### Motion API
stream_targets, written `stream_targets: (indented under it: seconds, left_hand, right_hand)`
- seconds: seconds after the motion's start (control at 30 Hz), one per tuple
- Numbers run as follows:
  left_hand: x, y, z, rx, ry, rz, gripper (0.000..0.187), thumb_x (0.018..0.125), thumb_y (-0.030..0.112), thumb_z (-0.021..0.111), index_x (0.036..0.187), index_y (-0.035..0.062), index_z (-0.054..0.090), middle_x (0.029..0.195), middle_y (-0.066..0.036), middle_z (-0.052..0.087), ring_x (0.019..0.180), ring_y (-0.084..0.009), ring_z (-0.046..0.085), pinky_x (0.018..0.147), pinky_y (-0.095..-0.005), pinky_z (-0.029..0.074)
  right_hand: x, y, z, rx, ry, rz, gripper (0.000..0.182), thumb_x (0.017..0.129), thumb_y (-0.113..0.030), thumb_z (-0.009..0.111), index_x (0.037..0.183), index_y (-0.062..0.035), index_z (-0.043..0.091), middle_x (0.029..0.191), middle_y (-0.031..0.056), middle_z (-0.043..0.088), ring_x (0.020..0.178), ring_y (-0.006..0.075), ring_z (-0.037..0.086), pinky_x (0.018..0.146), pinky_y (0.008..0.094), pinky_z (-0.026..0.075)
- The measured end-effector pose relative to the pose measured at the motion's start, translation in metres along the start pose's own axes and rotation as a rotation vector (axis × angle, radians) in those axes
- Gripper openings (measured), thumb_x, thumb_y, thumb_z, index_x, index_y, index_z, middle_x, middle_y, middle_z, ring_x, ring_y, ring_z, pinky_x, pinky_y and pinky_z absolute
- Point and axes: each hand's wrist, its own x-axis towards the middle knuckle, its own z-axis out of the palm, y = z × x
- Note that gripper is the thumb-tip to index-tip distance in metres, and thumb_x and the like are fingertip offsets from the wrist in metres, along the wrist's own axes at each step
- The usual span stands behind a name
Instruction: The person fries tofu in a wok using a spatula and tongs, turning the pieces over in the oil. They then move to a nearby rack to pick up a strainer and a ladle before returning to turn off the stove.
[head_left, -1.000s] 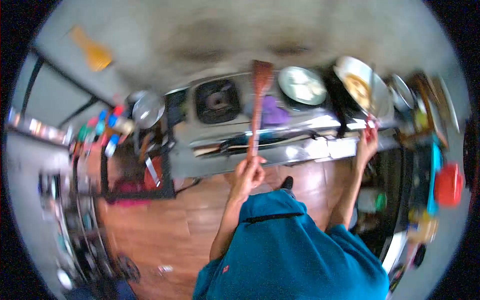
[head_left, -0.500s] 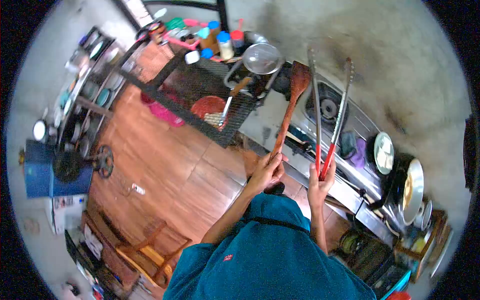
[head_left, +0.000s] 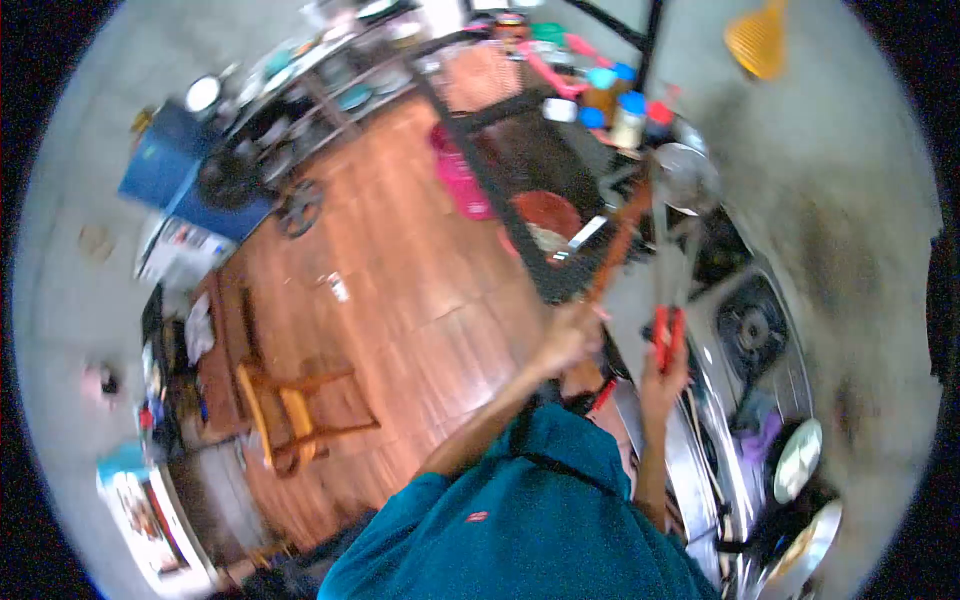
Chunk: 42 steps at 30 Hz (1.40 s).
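My left hand (head_left: 570, 340) is wrapped round the handle of a brown wooden spatula (head_left: 622, 243), whose blade points up and away from me. In my right hand (head_left: 662, 384) are metal tongs with red grips (head_left: 668, 335); their arms reach forward beside the spatula and are blurred by motion. Beyond both tools' tips is a round mesh strainer (head_left: 686, 180). To their left, a red basin (head_left: 546, 218) with pale pieces in it sits on a dark mesh-topped rack. A metal-bladed utensil (head_left: 588, 232) rests at the basin's edge.
A gas stove (head_left: 750, 330) runs along the right wall, with a purple cloth (head_left: 760, 430) and a white plate (head_left: 798, 460) nearer me. Capped jars (head_left: 628, 122) stand at the back. A wooden chair (head_left: 300, 415) is on the floor at left.
My view has swung right-to-left, so the room shifts and tilts in the frame. The spatula and tongs now lie closer together, over the strainer side, and the tong arms look closer to each other.
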Motion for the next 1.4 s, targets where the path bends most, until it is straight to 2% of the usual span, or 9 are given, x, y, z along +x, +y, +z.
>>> stream_targets:
  seconds: [0.1, 0.23, 0.37, 0.53, 0.63, 1.03, 1.2, 1.27, 1.4]
  left_hand:
    - [0.017, 0.018, -0.023, 0.231, -0.014, -0.027, 0.024, 0.097, 0.022, 0.045, 0.102, 0.0007, 0.055, 0.057, 0.002, 0.042, 0.045, -0.0064, 0.036, 0.038, -0.0235, 0.027]
    - [0.042, 0.063, -0.019, 0.268, -0.076, -0.213, 0.03, 0.098, 0.031, 0.042, 0.1, 0.0039, 0.056, 0.059, 0.001, 0.043, 0.044, -0.0071, 0.036, 0.039, -0.0221, 0.027]
    - [0.09, 0.08, -0.028, 0.305, -0.166, -0.266, 0.03, 0.098, 0.03, 0.044, 0.101, 0.0031, 0.056, 0.055, 0.001, 0.042, 0.037, -0.0051, 0.029, 0.032, -0.0219, 0.02]
    - [0.159, 0.116, -0.05, 0.396, -0.343, -0.338, 0.031, 0.098, 0.031, 0.044, 0.101, 0.0018, 0.055, 0.054, 0.002, 0.042, 0.038, -0.0045, 0.03, 0.033, -0.0216, 0.021]
    - [0.187, 0.127, -0.07, 0.451, -0.43, -0.392, 0.032, 0.099, 0.03, 0.041, 0.101, 0.0008, 0.054, 0.054, 0.004, 0.041, 0.039, -0.0038, 0.03, 0.035, -0.0214, 0.021]
    - [0.253, 0.142, -0.091, 0.385, -0.539, -0.542, 0.029, 0.099, 0.028, 0.042, 0.1, 0.0012, 0.053, 0.056, 0.001, 0.043, 0.038, -0.0036, 0.029, 0.034, -0.0208, 0.021]
    - [0.265, 0.138, -0.091, 0.308, -0.519, -0.534, 0.031, 0.098, 0.029, 0.044, 0.1, 0.0003, 0.055, 0.054, 0.0, 0.045, 0.036, -0.0038, 0.03, 0.032, -0.0206, 0.022]
    - [0.269, 0.132, -0.095, 0.295, -0.525, -0.537, 0.03, 0.098, 0.029, 0.045, 0.1, 0.0005, 0.055, 0.054, 0.001, 0.045, 0.036, -0.0036, 0.03, 0.032, -0.0205, 0.023]
    - [0.267, 0.132, -0.095, 0.278, -0.54, -0.557, 0.029, 0.098, 0.029, 0.044, 0.099, 0.0015, 0.055, 0.054, 0.001, 0.045, 0.037, -0.0034, 0.03, 0.033, -0.0202, 0.022]
  right_hand:
    - [0.01, -0.018, -0.004, -0.134, 0.007, -0.029, 0.05, 0.089, -0.012, 0.059, 0.134, 0.0007, 0.041, 0.101, 0.0042, 0.059, 0.079, 0.0092, 0.051, 0.068, 0.0224, 0.042]
    - [0.028, -0.021, -0.013, -0.302, 0.032, -0.063, 0.049, 0.089, -0.019, 0.059, 0.132, -0.0019, 0.044, 0.076, 0.0064, 0.058, 0.065, 0.0098, 0.049, 0.06, 0.0252, 0.042]
    - [0.048, -0.016, -0.006, -0.349, 0.034, 0.033, 0.046, 0.088, -0.018, 0.057, 0.129, -0.0008, 0.046, 0.088, 0.0272, 0.061, 0.067, 0.0358, 0.06, 0.066, 0.0417, 0.046]
    - [0.081, 0.002, 0.024, -0.402, 0.147, -0.003, 0.041, 0.088, -0.016, 0.056, 0.127, -0.0036, 0.048, 0.07, 0.0246, 0.054, 0.057, 0.0332, 0.056, 0.057, 0.0408, 0.044]
    - [0.088, 0.014, 0.042, -0.454, 0.135, 0.216, 0.044, 0.089, -0.022, 0.056, 0.128, -0.005, 0.048, 0.097, 0.0256, 0.062, 0.087, 0.0397, 0.064, 0.074, 0.0397, 0.05]
    - [0.086, 0.003, 0.079, -0.479, 0.153, 0.317, 0.048, 0.087, -0.017, 0.059, 0.13, 0.0002, 0.046, 0.096, 0.0261, 0.062, 0.08, 0.0273, 0.064, 0.071, 0.0372, 0.048]
    - [0.067, 0.003, 0.089, -0.5, 0.217, 0.278, 0.049, 0.085, -0.013, 0.06, 0.131, -0.0026, 0.046, 0.075, 0.0211, 0.061, 0.063, 0.0279, 0.062, 0.061, 0.036, 0.048]
    - [0.065, -0.001, 0.089, -0.451, 0.184, 0.297, 0.052, 0.087, -0.019, 0.059, 0.135, -0.0067, 0.042, 0.093, 0.0263, 0.063, 0.081, 0.0411, 0.064, 0.07, 0.0442, 0.052]
    - [0.074, 0.006, 0.085, -0.545, 0.192, 0.307, 0.047, 0.087, -0.014, 0.056, 0.131, -0.0031, 0.045, 0.093, 0.0274, 0.062, 0.076, 0.0367, 0.065, 0.068, 0.0397, 0.05]
